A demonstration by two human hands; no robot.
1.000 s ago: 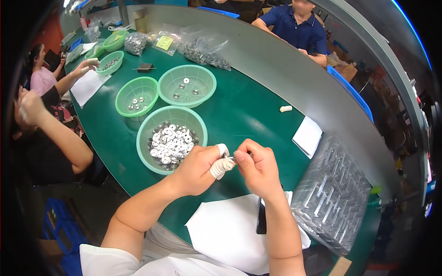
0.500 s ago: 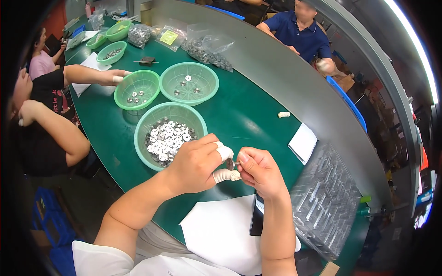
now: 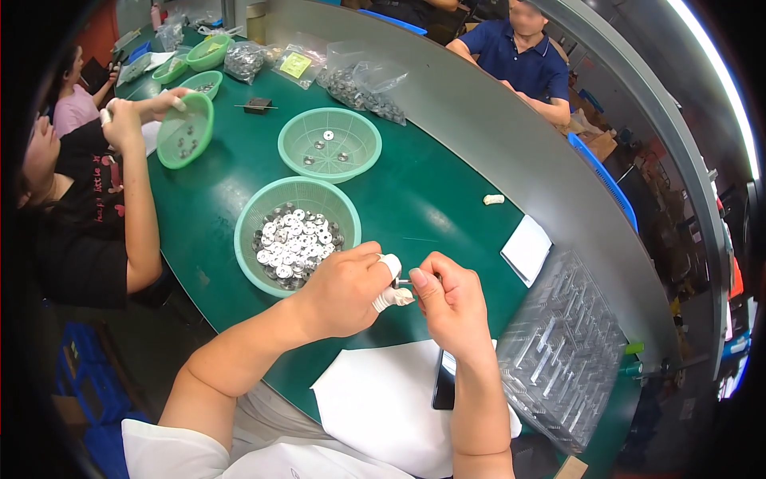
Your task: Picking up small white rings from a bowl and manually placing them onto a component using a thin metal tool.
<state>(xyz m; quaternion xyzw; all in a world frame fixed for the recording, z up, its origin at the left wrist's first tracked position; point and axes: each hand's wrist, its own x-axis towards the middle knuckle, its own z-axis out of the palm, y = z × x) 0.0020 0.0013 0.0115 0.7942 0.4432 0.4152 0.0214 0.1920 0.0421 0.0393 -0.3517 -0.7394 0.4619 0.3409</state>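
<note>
My left hand, with white coverings on its thumb and forefinger, pinches a small round metal piece, mostly hidden by the fingertips. From the right, my right hand is closed on a thin metal rod whose end meets that piece. How far the rod goes into it cannot be seen. Just beyond my left hand stands a pale green plastic basket holding many small metal discs with centre holes. Behind it, another green basket has several discs lying in it.
On my left, a co-worker tilts a green basket with a few discs inside. White cloth and a dark phone lie near me. A clear plastic tray stack stands at right. Bagged parts sit along the grey partition.
The co-worker has lifted the green basket off the table and tipped it toward themselves. My hands have stayed close together; the round piece has turned between my left fingers, showing less of its face.
</note>
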